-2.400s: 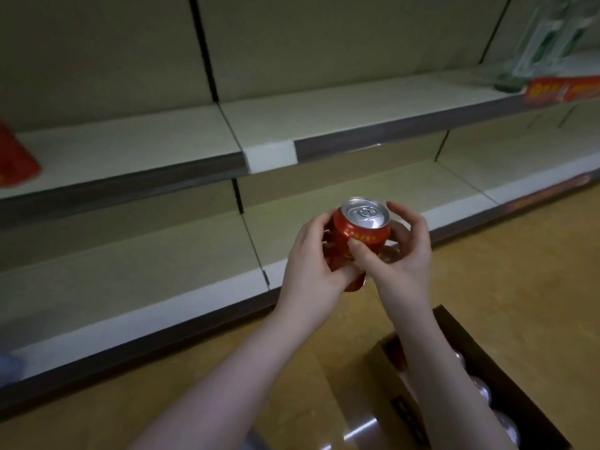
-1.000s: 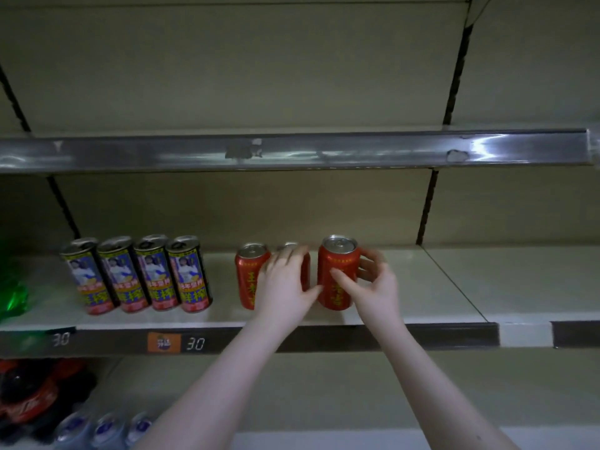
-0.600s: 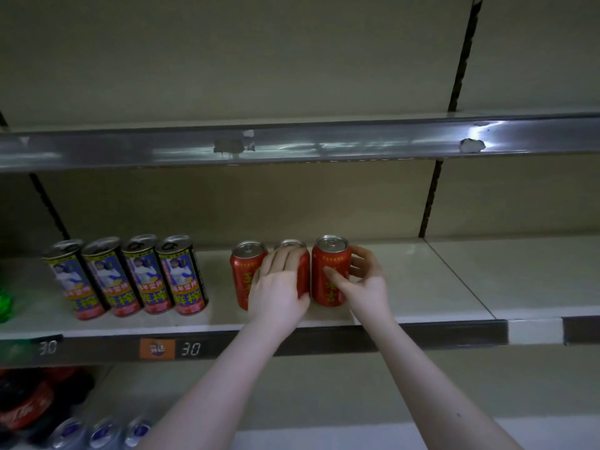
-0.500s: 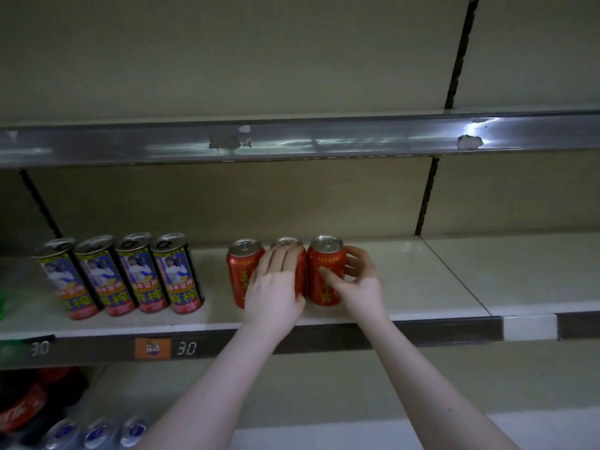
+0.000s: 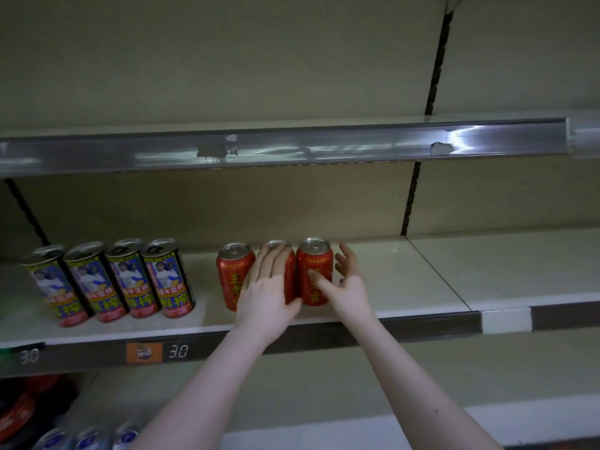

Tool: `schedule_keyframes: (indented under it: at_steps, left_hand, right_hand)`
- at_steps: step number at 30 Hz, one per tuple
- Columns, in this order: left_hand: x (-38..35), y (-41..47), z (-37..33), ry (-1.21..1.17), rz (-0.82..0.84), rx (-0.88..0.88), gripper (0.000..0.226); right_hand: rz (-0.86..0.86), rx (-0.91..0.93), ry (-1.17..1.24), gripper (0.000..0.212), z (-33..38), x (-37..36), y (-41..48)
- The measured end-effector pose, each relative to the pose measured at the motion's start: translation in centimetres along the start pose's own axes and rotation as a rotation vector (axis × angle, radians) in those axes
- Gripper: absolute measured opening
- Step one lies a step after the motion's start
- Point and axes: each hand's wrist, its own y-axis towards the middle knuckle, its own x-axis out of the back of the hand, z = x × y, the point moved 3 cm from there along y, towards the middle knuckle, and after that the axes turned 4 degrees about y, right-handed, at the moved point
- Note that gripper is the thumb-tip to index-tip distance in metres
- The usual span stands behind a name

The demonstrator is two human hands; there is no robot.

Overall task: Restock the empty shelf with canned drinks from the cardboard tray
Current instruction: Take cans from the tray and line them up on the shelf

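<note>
Left hand [image 5: 269, 293] is pressing straight fingers on middle red can [image 5: 290, 277]; right hand [image 5: 349, 287] is spreading open beside right red can [image 5: 313, 261], near shelf [image 5: 406, 280] front edge.

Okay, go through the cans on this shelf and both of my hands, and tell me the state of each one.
Left red can, upright, unopened.
Middle red can, upright, half covered by fingers.
Right red can, upright, a thumb on its front.
Four tall cans, upright in a row, unopened.
Left hand, open, flat on the middle one.
Right hand, open, fingers spread.
</note>
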Motion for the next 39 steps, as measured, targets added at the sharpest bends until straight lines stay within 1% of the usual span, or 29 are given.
schedule_keyframes:
  at_steps: [2, 4, 6, 9, 12, 14, 17, 20, 23, 26, 29, 32, 35, 37, 39]
  left_hand:
    - [0.6, -0.3, -0.2, -0.025, -0.043, 0.01, 0.083]
    - [1.1, -0.8, -1.0, -0.088, -0.111, 0.002, 0.075]
    - [1.2, -1.7, -2.7, -0.267, -0.151, -0.013, 0.064]
    - [0.5, -3.3, -6.0, -0.524, -0.16, -0.007, 0.052]
    - [-0.6, -5.2, -9.7, -0.72, -0.182, 0.038, 0.044]
    - [-1.6, -6.5, -12.4, -0.812, -0.183, 0.064, 0.04]
    - [-4.2, -9.5, -17.2, -0.907, -0.113, 0.102, 0.034]
    - [-6.8, -12.3, -21.6, -0.979, -0.06, 0.101, 0.029]
    - [-9.4, -14.7, -25.7, -1.011, -0.005, 0.096, 0.025]
    - [-12.1, -16.9, -29.9, -1.025, 0.073, 0.106, 0.021]
    - [-14.6, -19.2, -34.0, -1.042, 0.177, 0.102, 0.02]
    - [-17.4, -21.5, -38.2, -1.05, 0.334, 0.083, 0.02]
    - [-19.8, -23.8, -41.4, -1.059, 0.484, 0.041, 0.021]
    - [-21.3, -24.9, -43.3, -1.054, 0.563, -0.004, 0.022]
    - [-22.4, -25.6, -44.5, -1.03, 0.609, -0.057, 0.023]
  right_hand:
    - [-0.004, 0.013, -0.003, 0.079, 0.8, 0.5, -0.8]
    - [-0.009, 0.043, 0.028, 0.074, 1.7, 1.4, -2.1]
    - [-0.02, 0.071, 0.047, 0.069, 2.1, 2.9, -3.7]
    - [-0.064, 0.11, 0.089, 0.061, 2.2, 5.5, -6.1]
    - [-0.134, 0.127, 0.109, 0.054, 1.9, 8.6, -8.5]
    - [-0.171, 0.134, 0.114, 0.056, 1.5, 11.2, -10.5]
    - [-0.226, 0.113, 0.145, 0.053, -0.1, 16.5, -14.0]
    - [-0.278, 0.103, 0.131, 0.05, -1.9, 21.5, -16.9]
    - [-0.323, 0.069, 0.132, 0.047, -4.3, 26.0, -19.6]
    - [-0.403, 0.024, 0.104, 0.045, -6.8, 30.5, -22.4]
    - [-0.499, -0.044, 0.097, 0.043, -9.7, 35.1, -25.4]
    - [-0.584, -0.116, 0.088, 0.04, -12.8, 39.3, -28.2]
    - [-0.722, -0.179, 0.032, 0.036, -16.3, 42.6, -30.9]
    - [-0.816, -0.259, 0.01, 0.035, -19.3, 44.7, -32.6]
    - [-0.894, -0.363, -0.015, 0.034, -22.5, 46.4, -34.0]
